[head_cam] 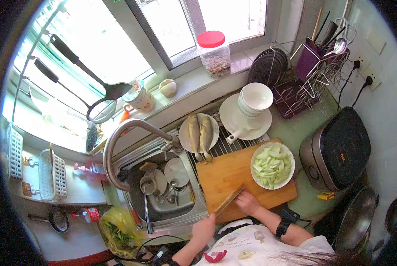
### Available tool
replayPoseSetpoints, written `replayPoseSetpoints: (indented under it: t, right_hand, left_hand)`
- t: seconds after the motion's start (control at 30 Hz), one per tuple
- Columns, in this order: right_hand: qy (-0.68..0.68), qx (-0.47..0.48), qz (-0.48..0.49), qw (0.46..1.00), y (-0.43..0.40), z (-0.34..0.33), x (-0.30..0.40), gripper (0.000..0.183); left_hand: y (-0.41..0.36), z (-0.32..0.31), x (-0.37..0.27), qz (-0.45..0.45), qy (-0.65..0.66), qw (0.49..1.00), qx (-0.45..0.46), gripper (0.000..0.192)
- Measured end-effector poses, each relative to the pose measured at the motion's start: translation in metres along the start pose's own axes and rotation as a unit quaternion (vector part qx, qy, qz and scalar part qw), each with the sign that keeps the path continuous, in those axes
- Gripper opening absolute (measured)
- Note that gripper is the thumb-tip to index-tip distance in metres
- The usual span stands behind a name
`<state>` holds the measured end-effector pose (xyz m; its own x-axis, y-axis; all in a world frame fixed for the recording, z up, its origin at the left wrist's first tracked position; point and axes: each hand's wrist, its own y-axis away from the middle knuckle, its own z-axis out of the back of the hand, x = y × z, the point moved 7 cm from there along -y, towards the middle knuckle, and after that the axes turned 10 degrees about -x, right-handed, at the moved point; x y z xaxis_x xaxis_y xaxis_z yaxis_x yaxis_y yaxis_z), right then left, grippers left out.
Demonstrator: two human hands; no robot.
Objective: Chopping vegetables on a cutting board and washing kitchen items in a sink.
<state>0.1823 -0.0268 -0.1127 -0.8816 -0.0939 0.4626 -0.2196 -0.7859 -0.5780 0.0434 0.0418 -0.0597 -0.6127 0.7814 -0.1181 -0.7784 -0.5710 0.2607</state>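
Observation:
My left hand (203,230) is closed around the near end of a kitchen knife (229,200); the handle is mostly hidden in the fist. The blade slants up and right over a wooden cutting board (223,173). Beside the blade's far end is my right hand (247,202), fingers curled close to it. Whether those fingers grip the blade or something under it, I cannot tell. On the board's right side stands a white bowl (254,166) full of sliced pale-green vegetable (273,164). Behind the board, two whole fish (194,133) lie on a white plate (184,136).
Left of the board is a sink (157,212) with dishes and utensils under a curved faucet (110,143). White bowls (256,96) are stacked on plates behind the board. A rice cooker (338,149) stands right; a yellow plastic bag (118,232) lies left.

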Motion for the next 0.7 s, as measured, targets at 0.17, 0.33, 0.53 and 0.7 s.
replayPoseSetpoints:
  t: [0.17,0.33,0.53,0.7]
  right_hand:
    - [0.016,0.072,-0.028,0.997,0.003,-0.008,-0.002,0.010]
    - [0.013,0.021,-0.021,0.999,0.001,-0.003,-0.001,0.007]
    - [0.004,0.004,-0.006,1.000,-0.004,0.003,0.000,0.007]
    - [0.001,-0.001,-0.010,1.000,-0.004,0.002,0.002,0.006]
  left_hand:
    - [-0.016,-0.013,-0.008,0.024,0.035,0.997,0.070,0.011]
    - [-0.008,0.003,-0.004,0.024,0.055,0.995,0.076,0.013]
    - [0.001,0.004,0.001,0.026,0.041,0.995,0.085,0.014]
    - [-0.016,-0.015,-0.011,0.025,0.066,0.995,0.076,0.015]
